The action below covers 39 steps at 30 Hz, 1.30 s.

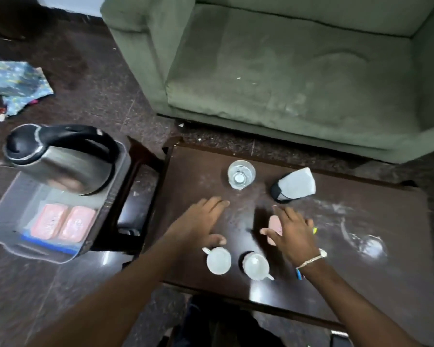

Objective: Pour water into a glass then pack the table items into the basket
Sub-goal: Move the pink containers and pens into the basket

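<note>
While your two hands hover low over the dark table, nothing is gripped yet. In the head view, which is the only one, your left hand is spread flat with the fingers apart, its thumb just above the handle of the left white cup. Your right hand is also spread, and it covers most of a pink bar on the table; whether the palm touches the bar I cannot tell. A second white cup stands just beside the first one.

The glass stands farther from you, already holding water, so the pouring seems finished. Near it, to the right, lies a white pouch with a dark end. The clear basket sits on a lower stand to your left, well apart from the cups. It holds the kettle, which leans over the far wall of the basket, and two pink bars in the near part.

Be careful here. The kettle looks not stable, so a cup dropped in hard could tip it. Your forearms pass close over both cups, and a quick reach toward the glass could knock them. The glass is full enough to spill if you lift it in a hurry.
</note>
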### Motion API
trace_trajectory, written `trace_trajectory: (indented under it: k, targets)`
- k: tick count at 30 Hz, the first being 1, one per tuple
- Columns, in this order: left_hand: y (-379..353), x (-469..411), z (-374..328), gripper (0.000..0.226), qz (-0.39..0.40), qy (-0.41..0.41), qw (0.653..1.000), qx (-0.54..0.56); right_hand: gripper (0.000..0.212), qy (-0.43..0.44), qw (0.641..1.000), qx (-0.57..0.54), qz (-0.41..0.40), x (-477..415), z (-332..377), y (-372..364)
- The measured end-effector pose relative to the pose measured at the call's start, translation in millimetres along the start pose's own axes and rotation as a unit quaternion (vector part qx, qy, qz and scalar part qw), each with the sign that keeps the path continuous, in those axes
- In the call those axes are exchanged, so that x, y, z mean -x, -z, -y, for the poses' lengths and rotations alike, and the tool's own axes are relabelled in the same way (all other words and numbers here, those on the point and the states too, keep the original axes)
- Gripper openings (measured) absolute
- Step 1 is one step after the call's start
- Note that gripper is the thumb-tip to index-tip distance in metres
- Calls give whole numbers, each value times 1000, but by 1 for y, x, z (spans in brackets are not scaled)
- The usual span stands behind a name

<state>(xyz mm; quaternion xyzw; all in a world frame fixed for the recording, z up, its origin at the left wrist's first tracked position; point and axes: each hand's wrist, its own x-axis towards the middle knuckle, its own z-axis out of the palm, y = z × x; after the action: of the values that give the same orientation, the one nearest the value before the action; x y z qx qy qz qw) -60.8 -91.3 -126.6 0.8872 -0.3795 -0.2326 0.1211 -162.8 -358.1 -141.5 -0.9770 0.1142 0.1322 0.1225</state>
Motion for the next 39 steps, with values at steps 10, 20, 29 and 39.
trace_trajectory:
  k: [10, 20, 29, 39]
  targets:
    - [-77, -119, -125, 109, 81, -7, 996, -27, 62, -211, 974, -61, 58, 11, -91, -29]
    - [-111, -130, -118, 104, 57, -43, 997, -10, 38, -236, 966, -95, 43, -1, -90, -49]
    - [-10, -37, -27, 103, -50, -33, 985, 161, 43, -176, 964, -195, -28, 9, 10, 0]
    - [100, 151, 133, 101, -130, 102, 977, 132, 55, -19, 962, -271, 9, -24, 250, 28]
